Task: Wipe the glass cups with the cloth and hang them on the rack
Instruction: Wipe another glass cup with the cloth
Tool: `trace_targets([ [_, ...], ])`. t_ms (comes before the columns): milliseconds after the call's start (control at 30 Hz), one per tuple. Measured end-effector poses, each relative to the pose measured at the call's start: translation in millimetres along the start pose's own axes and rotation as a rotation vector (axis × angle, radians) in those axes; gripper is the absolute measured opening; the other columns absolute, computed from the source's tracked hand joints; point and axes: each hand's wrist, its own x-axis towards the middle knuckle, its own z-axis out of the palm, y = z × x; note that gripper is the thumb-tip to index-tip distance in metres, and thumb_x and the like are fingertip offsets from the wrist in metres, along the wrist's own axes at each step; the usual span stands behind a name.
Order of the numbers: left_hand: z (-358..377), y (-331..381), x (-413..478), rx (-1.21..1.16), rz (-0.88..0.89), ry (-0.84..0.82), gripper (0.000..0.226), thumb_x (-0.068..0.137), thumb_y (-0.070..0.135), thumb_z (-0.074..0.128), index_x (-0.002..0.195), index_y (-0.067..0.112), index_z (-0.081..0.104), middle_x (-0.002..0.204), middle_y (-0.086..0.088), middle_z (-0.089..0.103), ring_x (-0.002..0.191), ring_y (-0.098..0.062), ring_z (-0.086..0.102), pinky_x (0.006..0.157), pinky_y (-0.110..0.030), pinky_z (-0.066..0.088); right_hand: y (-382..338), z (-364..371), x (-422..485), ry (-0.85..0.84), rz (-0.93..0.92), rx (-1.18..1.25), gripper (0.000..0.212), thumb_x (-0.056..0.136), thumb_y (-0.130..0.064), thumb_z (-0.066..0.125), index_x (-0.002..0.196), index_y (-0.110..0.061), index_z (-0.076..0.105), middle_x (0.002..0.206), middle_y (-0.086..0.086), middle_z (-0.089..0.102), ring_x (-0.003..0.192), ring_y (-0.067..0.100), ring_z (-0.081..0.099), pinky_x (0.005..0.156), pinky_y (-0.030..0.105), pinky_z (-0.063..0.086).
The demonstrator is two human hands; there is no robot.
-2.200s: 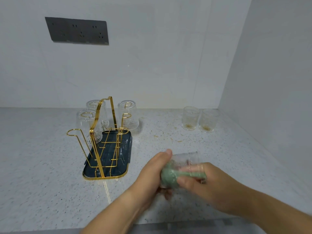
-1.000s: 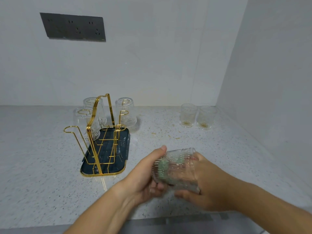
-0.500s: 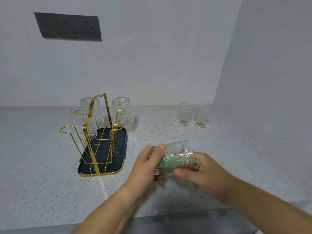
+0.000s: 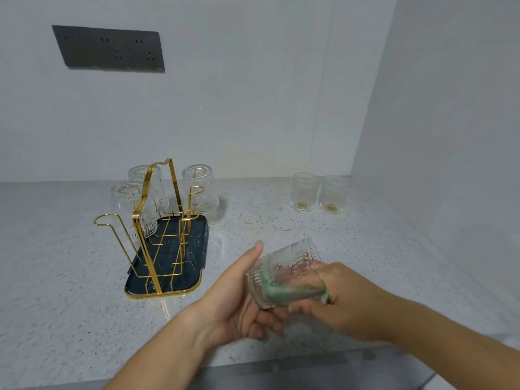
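Note:
My left hand (image 4: 236, 302) grips a ribbed glass cup (image 4: 278, 270) tilted on its side above the counter's front. My right hand (image 4: 346, 302) holds a green cloth (image 4: 292, 292) pushed inside that cup; some fingers are inside the glass. To the left stands a gold wire rack (image 4: 157, 220) on a dark tray (image 4: 197, 263). Three glass cups hang upside down on its far pegs: one at the left (image 4: 126, 209), one behind (image 4: 157, 187), one at the right (image 4: 201, 190). The near left peg (image 4: 105, 219) is bare. Two upright cups (image 4: 305, 192) (image 4: 334, 194) stand at the back right.
The speckled stone counter (image 4: 56, 277) ends at a metal front edge (image 4: 281, 370). A white wall runs behind with a dark socket panel (image 4: 108, 49). Another white wall (image 4: 450, 136) closes the right side near the two upright cups.
The cup has been turned between my hands while the cloth moved inside it. Both hands stayed over the counter's front; the view shifted slightly. The rack and other cups have not moved.

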Motion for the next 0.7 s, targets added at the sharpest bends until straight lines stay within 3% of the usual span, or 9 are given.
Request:
trace_targets([
  [33,-2,-1,1,0.018,0.036,-0.015,0.087,0.090,0.083,0.045,0.117,0.007,0.076,0.092,-0.020,0.068,0.066,-0.025,0.069,0.057,-0.029,0.055,1,-1,-1,0.006,0.064,0.085,0.008,0.094,-0.036,0.069,0.094,-0.036,0.077,0.091,-0.017,0.075,0.084,0.001,0.068,0.079,0.029,0.055],
  [100,-2,-4,3,0.053,0.137,0.002,0.087,0.078,0.075,0.071,0.133,0.008,0.065,0.107,-0.024,0.065,0.077,-0.029,0.067,0.073,-0.039,0.057,3,1,-2,0.029,0.107,0.179,0.014,0.094,-0.027,0.071,0.085,-0.038,0.074,0.083,-0.016,0.074,0.076,0.002,0.068,0.072,0.025,0.054],
  [200,1,-10,5,0.079,0.189,0.051,0.100,0.060,0.060,0.094,0.137,0.008,0.056,0.100,-0.018,0.069,0.069,-0.027,0.066,0.065,-0.038,0.059,0,-1,-2,0.071,0.174,0.356,0.005,0.092,-0.020,0.075,0.088,-0.022,0.077,0.082,-0.003,0.077,0.074,0.012,0.070,0.069,0.028,0.055],
  [300,2,-13,5,-0.034,0.205,0.120,0.099,0.062,0.061,0.092,0.138,0.009,0.059,0.088,-0.013,0.069,0.060,-0.020,0.063,0.060,-0.035,0.057,-2,-9,-3,0.151,0.266,0.468,0.015,0.095,-0.018,0.070,0.082,-0.016,0.077,0.068,-0.009,0.070,0.062,0.006,0.062,0.064,0.020,0.048],
  [367,6,-14,9,-0.071,0.248,0.207,0.088,0.072,0.061,0.086,0.137,0.009,0.058,0.083,-0.008,0.071,0.059,-0.018,0.063,0.063,-0.037,0.058,-4,-12,-2,0.233,0.351,0.636,0.022,0.099,-0.021,0.063,0.086,-0.014,0.079,0.080,-0.003,0.077,0.073,0.012,0.070,0.071,0.024,0.054],
  [433,12,-14,11,-0.084,0.307,0.304,0.074,0.074,0.057,0.078,0.128,0.010,0.057,0.077,-0.004,0.072,0.057,-0.018,0.063,0.062,-0.038,0.057,-15,-13,2,0.278,0.429,1.056,0.035,0.102,-0.029,0.053,0.093,-0.008,0.080,0.092,0.010,0.079,0.080,0.017,0.075,0.070,0.023,0.057],
  [533,17,-10,10,-0.116,0.369,0.367,0.070,0.067,0.056,0.077,0.119,0.013,0.059,0.077,-0.003,0.072,0.056,-0.019,0.061,0.060,-0.039,0.055,-24,-17,1,0.139,0.346,1.544,0.074,0.101,-0.056,0.030,0.119,0.002,0.073,0.118,0.025,0.073,0.102,0.031,0.074,0.080,0.034,0.062],
  [600,15,-9,9,-0.121,0.393,0.373,0.070,0.065,0.057,0.078,0.118,0.014,0.061,0.079,-0.003,0.072,0.056,-0.017,0.061,0.059,-0.038,0.055,-24,-21,-1,0.098,0.267,1.561,0.070,0.101,-0.049,0.029,0.123,0.003,0.070,0.113,0.022,0.075,0.101,0.027,0.075,0.081,0.033,0.061],
  [700,15,-6,5,-0.114,0.404,0.377,0.066,0.066,0.056,0.076,0.116,0.015,0.064,0.079,-0.003,0.071,0.054,-0.016,0.060,0.045,-0.030,0.054,-17,-18,-1,0.202,0.298,1.333,0.040,0.090,-0.021,0.050,0.114,-0.001,0.075,0.084,0.007,0.079,0.077,0.012,0.074,0.080,0.037,0.054],
])
